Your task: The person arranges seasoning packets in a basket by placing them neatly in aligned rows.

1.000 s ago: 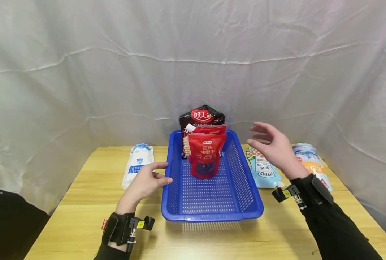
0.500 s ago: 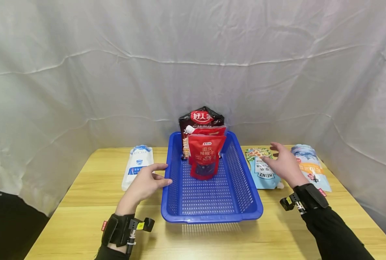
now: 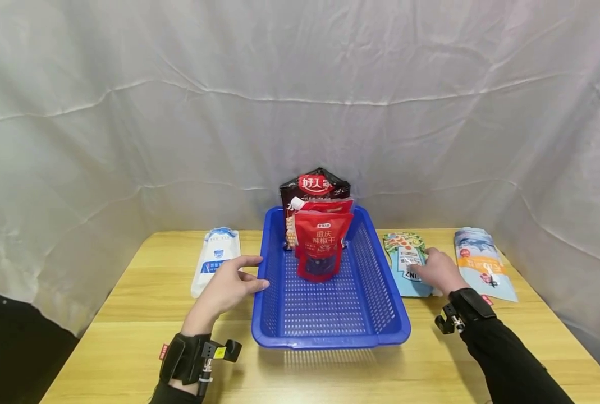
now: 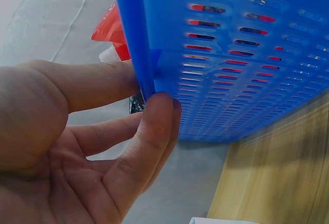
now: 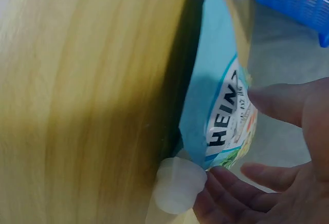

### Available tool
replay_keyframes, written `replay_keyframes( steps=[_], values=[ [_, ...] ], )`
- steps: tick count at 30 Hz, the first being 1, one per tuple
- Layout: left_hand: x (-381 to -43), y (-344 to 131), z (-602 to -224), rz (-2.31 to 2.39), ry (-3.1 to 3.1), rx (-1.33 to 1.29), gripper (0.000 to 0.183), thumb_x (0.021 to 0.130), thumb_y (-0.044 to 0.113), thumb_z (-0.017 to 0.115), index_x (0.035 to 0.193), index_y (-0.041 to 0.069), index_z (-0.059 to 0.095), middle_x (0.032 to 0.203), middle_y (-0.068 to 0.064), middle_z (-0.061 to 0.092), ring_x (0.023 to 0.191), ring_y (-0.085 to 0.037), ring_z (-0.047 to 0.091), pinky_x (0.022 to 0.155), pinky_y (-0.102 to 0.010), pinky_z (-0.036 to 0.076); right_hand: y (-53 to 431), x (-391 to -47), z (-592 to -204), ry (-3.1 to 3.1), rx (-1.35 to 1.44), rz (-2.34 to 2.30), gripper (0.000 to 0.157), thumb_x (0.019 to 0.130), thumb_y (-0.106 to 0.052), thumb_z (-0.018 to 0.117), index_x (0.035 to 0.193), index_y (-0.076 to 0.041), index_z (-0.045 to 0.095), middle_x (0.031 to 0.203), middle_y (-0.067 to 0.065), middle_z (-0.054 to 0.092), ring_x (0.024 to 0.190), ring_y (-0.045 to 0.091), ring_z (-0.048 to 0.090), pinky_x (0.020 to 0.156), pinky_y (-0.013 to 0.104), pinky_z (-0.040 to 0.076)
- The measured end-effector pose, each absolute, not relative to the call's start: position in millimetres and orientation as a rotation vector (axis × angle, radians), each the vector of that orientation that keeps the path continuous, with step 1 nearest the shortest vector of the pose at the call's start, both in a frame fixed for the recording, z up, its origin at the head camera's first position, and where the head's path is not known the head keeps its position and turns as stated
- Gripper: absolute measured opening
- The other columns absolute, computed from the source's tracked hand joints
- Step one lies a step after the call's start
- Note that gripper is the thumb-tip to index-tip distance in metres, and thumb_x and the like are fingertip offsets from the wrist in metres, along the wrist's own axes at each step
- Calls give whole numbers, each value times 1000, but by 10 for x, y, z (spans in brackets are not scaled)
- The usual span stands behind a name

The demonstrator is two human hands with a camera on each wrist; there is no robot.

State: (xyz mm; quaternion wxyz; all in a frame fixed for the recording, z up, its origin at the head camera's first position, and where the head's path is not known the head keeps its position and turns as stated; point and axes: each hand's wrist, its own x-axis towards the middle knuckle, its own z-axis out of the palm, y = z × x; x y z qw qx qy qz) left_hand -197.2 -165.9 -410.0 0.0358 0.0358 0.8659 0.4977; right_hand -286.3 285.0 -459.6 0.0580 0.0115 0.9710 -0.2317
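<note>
Now lowered to pouch (image 3: 402, 260) right of basket (image 3: 325, 340) with right hand (image 3: 441, 272) spread wide, likely setting up grasp; still pinches basket rim with left hand (image 3: 230, 284).

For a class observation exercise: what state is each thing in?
Blue basket, upright, partly filled
Heinz pouch, capped, lying
White packet, lying
Orange-labelled packet, lying
Black packet, upright
Red spouted pouch, capped, upright
Red packet, upright
Left hand, gripping blue basket
Right hand, touching Heinz pouch, grip unclear
</note>
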Motion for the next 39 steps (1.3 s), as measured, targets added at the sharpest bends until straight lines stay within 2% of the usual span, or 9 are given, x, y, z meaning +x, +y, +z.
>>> replay_keyframes(
  steps=[3,8,14,18,23,25,27,32,39],
  values=[
    [-1974,-1655,-4108,1533,2655,105,55,75,19,73,125,12,51,87,-5,67,74,-13,61,66,-39,53,2857,-2888,-4634,2962,46,-634,80,84,-40,60,127,19,28,118,41,41,102,48,43,86,58,40],
    [-1973,-1655,-4113,1538,2651,91,55,75,20,73,125,13,52,88,-5,67,75,-14,61,67,-41,53,2875,-2918,-4659,2950,70,-630,75,82,-42,62,120,18,36,104,35,50,85,36,49,75,49,46],
    [-1970,-1659,-4111,1531,2659,95,55,75,22,74,125,13,52,87,-5,67,74,-13,61,66,-39,53,2923,-2950,-4649,2888,72,-680,67,78,-43,66,107,14,45,87,22,52,73,28,46,63,38,40],
    [-1977,-1665,-4114,1533,2661,103,56,75,23,74,125,14,52,89,-6,66,75,-13,61,66,-37,53,2948,-2989,-4654,2851,104,-761,78,74,-45,71,112,16,41,96,27,50,79,31,47,70,43,44],
    [-1979,-1670,-4119,1534,2659,98,56,75,23,74,125,14,52,90,-6,66,75,-13,61,65,-36,53,2958,-3007,-4655,2801,144,-894,102,72,-46,72,132,17,17,119,37,37,98,40,43,89,55,39],
    [-1978,-1667,-4121,1533,2657,100,55,75,22,74,125,14,51,90,-6,66,75,-13,61,65,-36,53,2955,-2999,-4654,2787,164,-942,104,75,-46,70,136,14,10,123,37,34,105,43,40,92,57,37],
    [-1977,-1663,-4123,1538,2653,102,55,75,21,74,125,14,51,90,-6,66,75,-13,61,66,-36,53,2947,-2985,-4651,2793,182,-978,102,78,-45,66,138,11,6,127,38,31,110,45,37,94,58,35],
    [-1972,-1663,-4129,1541,2649,99,55,76,20,73,126,14,51,96,-6,66,76,-13,61,66,-36,53,2910,-2934,-4614,2848,164,-1048,88,86,-39,58,139,9,7,128,38,32,109,44,39,91,59,38],
    [-1974,-1663,-4120,1537,2660,120,56,76,21,73,126,12,50,108,-6,63,77,-13,61,66,-35,53,2863,-2837,-4496,2923,86,-1222,83,88,-33,57,140,7,7,126,37,38,107,42,45,87,54,44]
  ],
)
